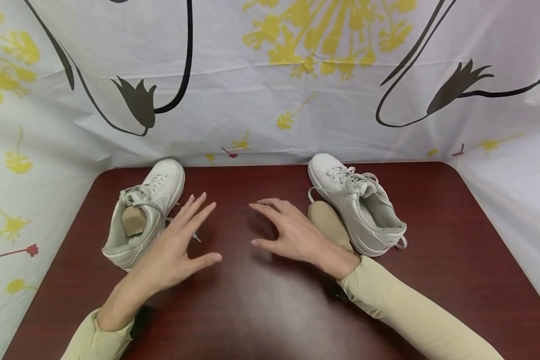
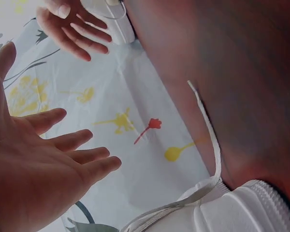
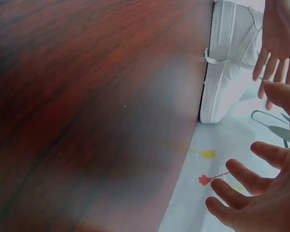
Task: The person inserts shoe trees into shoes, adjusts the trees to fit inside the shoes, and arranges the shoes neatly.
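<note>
Two white lace-up sneakers lie on a dark red table (image 1: 270,305). My left hand (image 1: 173,255) hovers beside the left sneaker (image 1: 167,182), fingers spread and straight, holding nothing. A tan piece (image 1: 134,221) sits inside that sneaker's opening. Its loose lace (image 2: 213,140) trails onto the table in the left wrist view. My right hand (image 1: 292,232) is held out over the table, left of the right sneaker (image 1: 348,207), its fingers relaxed and nothing in them. Against that sneaker's inner side lies a tan, rounded, insole-like piece (image 1: 327,220), partly hidden by the right wrist.
A white cloth (image 1: 252,115) with yellow, grey and red flower prints hangs along the table's back edge and both sides. The bare tabletop shows between the sneakers and toward the front. Beige sleeves (image 1: 409,305) cover both forearms.
</note>
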The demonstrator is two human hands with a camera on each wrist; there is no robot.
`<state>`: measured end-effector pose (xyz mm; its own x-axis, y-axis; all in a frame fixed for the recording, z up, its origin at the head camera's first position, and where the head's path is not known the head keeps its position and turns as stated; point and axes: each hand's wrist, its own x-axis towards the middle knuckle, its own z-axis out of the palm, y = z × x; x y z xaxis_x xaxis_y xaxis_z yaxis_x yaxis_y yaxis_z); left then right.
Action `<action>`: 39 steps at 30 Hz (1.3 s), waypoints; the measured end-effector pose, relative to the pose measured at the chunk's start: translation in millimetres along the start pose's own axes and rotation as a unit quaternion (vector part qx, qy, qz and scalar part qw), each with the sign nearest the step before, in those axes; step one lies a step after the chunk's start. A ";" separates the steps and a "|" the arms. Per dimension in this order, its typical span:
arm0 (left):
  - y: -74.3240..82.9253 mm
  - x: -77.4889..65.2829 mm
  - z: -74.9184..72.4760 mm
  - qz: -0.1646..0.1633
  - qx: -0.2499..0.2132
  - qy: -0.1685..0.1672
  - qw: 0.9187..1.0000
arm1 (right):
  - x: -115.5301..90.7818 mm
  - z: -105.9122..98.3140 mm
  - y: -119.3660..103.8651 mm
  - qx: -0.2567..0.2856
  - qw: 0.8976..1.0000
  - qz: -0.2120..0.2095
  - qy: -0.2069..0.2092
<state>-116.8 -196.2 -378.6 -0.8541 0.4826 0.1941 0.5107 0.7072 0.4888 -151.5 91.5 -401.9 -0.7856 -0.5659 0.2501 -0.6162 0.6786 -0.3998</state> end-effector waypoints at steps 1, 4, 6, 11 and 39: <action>0.2 0.0 0.4 -0.001 0.000 -0.001 1.000 | -0.6 -1.2 0.1 0.001 1.000 0.000 0.002; 0.6 0.2 2.5 -0.004 -0.003 -0.003 1.000 | -3.5 -4.5 1.0 0.005 1.000 0.001 0.006; 0.7 0.2 4.7 -0.003 -0.008 -0.003 1.000 | -7.1 -6.5 2.3 0.007 1.000 0.005 0.004; 0.9 -1.8 11.8 -0.001 -0.023 0.001 1.000 | -17.7 -10.6 6.5 0.015 1.000 0.014 -0.001; 12.7 13.7 27.9 0.004 -0.019 -0.037 0.999 | -53.6 -28.1 27.8 -0.002 0.999 0.000 0.049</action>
<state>-119.3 -166.2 -393.5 -0.8400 0.5255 0.1355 0.5119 0.6845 0.5191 -128.1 153.9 -401.6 -0.7877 -0.5171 0.3349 -0.6156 0.6811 -0.3964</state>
